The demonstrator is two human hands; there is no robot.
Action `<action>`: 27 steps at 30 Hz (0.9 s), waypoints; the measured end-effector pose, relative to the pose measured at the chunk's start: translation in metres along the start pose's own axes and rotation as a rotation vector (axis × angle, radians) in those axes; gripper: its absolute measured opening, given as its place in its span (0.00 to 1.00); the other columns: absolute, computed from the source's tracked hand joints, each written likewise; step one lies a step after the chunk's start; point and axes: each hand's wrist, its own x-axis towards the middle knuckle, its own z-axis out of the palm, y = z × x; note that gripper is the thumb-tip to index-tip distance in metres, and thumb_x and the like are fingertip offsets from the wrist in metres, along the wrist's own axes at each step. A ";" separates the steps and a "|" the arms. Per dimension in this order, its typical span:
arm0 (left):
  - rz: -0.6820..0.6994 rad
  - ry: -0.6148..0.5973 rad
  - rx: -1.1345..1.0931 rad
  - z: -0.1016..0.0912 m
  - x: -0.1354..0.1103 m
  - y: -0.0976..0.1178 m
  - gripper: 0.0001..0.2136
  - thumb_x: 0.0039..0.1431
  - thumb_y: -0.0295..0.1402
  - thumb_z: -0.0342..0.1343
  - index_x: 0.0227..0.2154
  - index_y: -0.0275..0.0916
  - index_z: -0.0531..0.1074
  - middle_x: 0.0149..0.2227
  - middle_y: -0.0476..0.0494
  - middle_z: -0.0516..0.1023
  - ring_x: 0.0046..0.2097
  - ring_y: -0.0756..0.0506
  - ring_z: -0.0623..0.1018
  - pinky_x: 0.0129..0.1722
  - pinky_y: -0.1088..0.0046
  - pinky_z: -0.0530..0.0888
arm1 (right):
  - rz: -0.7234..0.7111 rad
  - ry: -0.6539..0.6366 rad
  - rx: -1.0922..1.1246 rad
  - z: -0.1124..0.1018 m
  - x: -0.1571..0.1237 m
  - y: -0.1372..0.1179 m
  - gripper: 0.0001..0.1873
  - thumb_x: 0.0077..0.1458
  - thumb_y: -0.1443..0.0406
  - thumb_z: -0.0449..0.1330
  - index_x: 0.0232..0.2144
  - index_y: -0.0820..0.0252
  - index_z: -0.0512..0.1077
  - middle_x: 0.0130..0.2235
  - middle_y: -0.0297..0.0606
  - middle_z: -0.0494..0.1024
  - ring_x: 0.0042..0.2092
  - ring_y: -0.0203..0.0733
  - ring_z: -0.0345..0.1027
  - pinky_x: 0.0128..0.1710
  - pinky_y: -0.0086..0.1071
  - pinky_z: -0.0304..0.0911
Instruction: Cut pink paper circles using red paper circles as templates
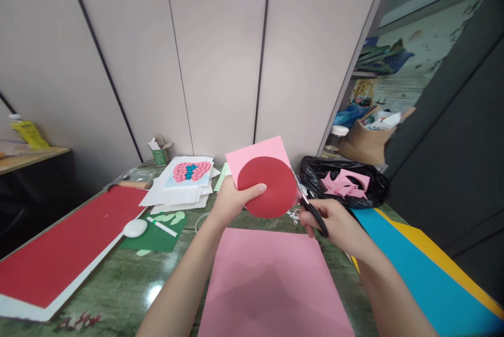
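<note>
My left hand (232, 200) pinches a red paper circle (271, 190) together with a pink paper sheet (260, 151) behind it, thumb on the red face. The pink sheet sticks out past the circle at the top and upper left. In my right hand (331, 221) is a pair of black-handled scissors (315, 216), whose blades lie at the right edge of the papers. How far the blades are apart cannot be made out. Below both hands, a large pink sheet (275, 279) lies flat on the green table (173, 284).
On the right, a black plastic bag (378, 187) holds pink scraps (346, 185) beside blue card (425, 269) and yellow card (417, 237). Leftward lie red card (79, 237), green paper (157, 242), a white oval object (135, 228) and a heart picture (191, 171) on white sheets. Cabinet doors (220, 64) stand behind.
</note>
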 end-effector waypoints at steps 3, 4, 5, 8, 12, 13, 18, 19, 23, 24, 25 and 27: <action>-0.003 -0.009 0.001 -0.001 0.000 0.000 0.16 0.44 0.35 0.62 0.37 0.34 0.72 0.37 0.40 0.77 0.39 0.41 0.76 0.36 0.67 0.74 | 0.004 -0.001 -0.009 -0.001 0.000 0.004 0.17 0.52 0.61 0.54 0.15 0.62 0.63 0.18 0.31 0.66 0.24 0.34 0.58 0.24 0.27 0.50; -0.003 -0.010 0.001 -0.001 0.000 0.000 0.16 0.44 0.35 0.62 0.37 0.34 0.72 0.37 0.40 0.77 0.39 0.41 0.76 0.36 0.67 0.74 | 0.007 -0.002 -0.018 -0.001 -0.001 0.005 0.17 0.52 0.61 0.54 0.15 0.62 0.63 0.19 0.31 0.66 0.24 0.34 0.58 0.24 0.27 0.50; -0.005 -0.011 0.000 -0.001 0.000 0.000 0.16 0.44 0.35 0.62 0.37 0.34 0.72 0.37 0.40 0.77 0.39 0.41 0.76 0.36 0.66 0.74 | 0.011 -0.004 -0.030 -0.002 -0.001 0.007 0.17 0.52 0.61 0.54 0.15 0.62 0.63 0.19 0.32 0.66 0.24 0.34 0.58 0.24 0.27 0.50; -0.024 -0.014 0.006 -0.001 0.000 0.000 0.16 0.44 0.35 0.62 0.38 0.34 0.72 0.38 0.40 0.77 0.39 0.40 0.76 0.36 0.66 0.74 | 0.025 -0.017 -0.067 -0.003 -0.001 0.009 0.18 0.52 0.59 0.53 0.15 0.62 0.64 0.20 0.33 0.67 0.24 0.35 0.59 0.24 0.28 0.50; -0.060 -0.052 0.029 0.000 -0.001 0.003 0.18 0.43 0.35 0.62 0.39 0.34 0.72 0.39 0.39 0.77 0.41 0.40 0.76 0.37 0.65 0.74 | 0.029 -0.034 -0.078 -0.005 -0.002 0.004 0.18 0.53 0.59 0.52 0.16 0.62 0.64 0.21 0.34 0.68 0.25 0.35 0.59 0.25 0.28 0.52; -0.062 -0.065 0.030 0.000 -0.001 0.003 0.18 0.43 0.35 0.62 0.40 0.34 0.71 0.40 0.39 0.77 0.41 0.40 0.76 0.37 0.65 0.74 | 0.022 -0.039 -0.074 -0.005 -0.002 0.001 0.17 0.53 0.59 0.52 0.16 0.61 0.64 0.21 0.34 0.68 0.25 0.35 0.59 0.25 0.28 0.52; -0.055 -0.079 0.051 0.001 -0.002 0.005 0.19 0.44 0.35 0.61 0.42 0.35 0.70 0.42 0.39 0.76 0.43 0.40 0.75 0.38 0.65 0.74 | -0.004 -0.058 -0.068 -0.006 -0.002 -0.003 0.17 0.54 0.59 0.52 0.18 0.61 0.64 0.22 0.34 0.68 0.26 0.35 0.59 0.26 0.29 0.53; -0.055 -0.076 0.054 0.000 -0.002 0.004 0.20 0.44 0.35 0.61 0.42 0.35 0.70 0.42 0.39 0.76 0.43 0.40 0.75 0.38 0.66 0.74 | -0.004 -0.056 -0.077 -0.006 -0.002 -0.002 0.18 0.54 0.58 0.52 0.18 0.62 0.64 0.23 0.34 0.68 0.26 0.35 0.58 0.26 0.29 0.53; -0.045 -0.079 0.045 0.000 -0.002 0.003 0.19 0.45 0.34 0.61 0.41 0.36 0.70 0.42 0.40 0.77 0.43 0.40 0.75 0.38 0.66 0.74 | -0.019 -0.047 -0.117 -0.007 -0.002 0.004 0.19 0.54 0.56 0.52 0.17 0.61 0.63 0.21 0.33 0.67 0.25 0.35 0.57 0.25 0.28 0.51; -0.042 -0.081 0.045 0.000 -0.002 0.003 0.18 0.45 0.34 0.61 0.41 0.36 0.71 0.42 0.40 0.77 0.43 0.40 0.75 0.38 0.66 0.74 | -0.023 -0.045 -0.126 -0.007 -0.002 0.005 0.19 0.54 0.56 0.52 0.17 0.61 0.63 0.21 0.33 0.67 0.25 0.35 0.57 0.25 0.28 0.51; -0.041 -0.082 0.046 0.000 -0.001 0.003 0.18 0.45 0.34 0.61 0.41 0.36 0.71 0.41 0.40 0.77 0.43 0.41 0.75 0.38 0.67 0.74 | -0.023 -0.044 -0.134 -0.007 -0.002 0.006 0.19 0.54 0.56 0.52 0.17 0.61 0.63 0.21 0.33 0.67 0.25 0.34 0.57 0.25 0.28 0.50; -0.041 -0.081 0.051 0.000 -0.001 0.003 0.17 0.44 0.34 0.61 0.40 0.36 0.71 0.41 0.40 0.77 0.43 0.41 0.75 0.39 0.67 0.74 | -0.018 -0.042 -0.145 -0.007 -0.002 0.006 0.19 0.54 0.57 0.52 0.16 0.62 0.63 0.20 0.33 0.66 0.25 0.34 0.56 0.24 0.28 0.49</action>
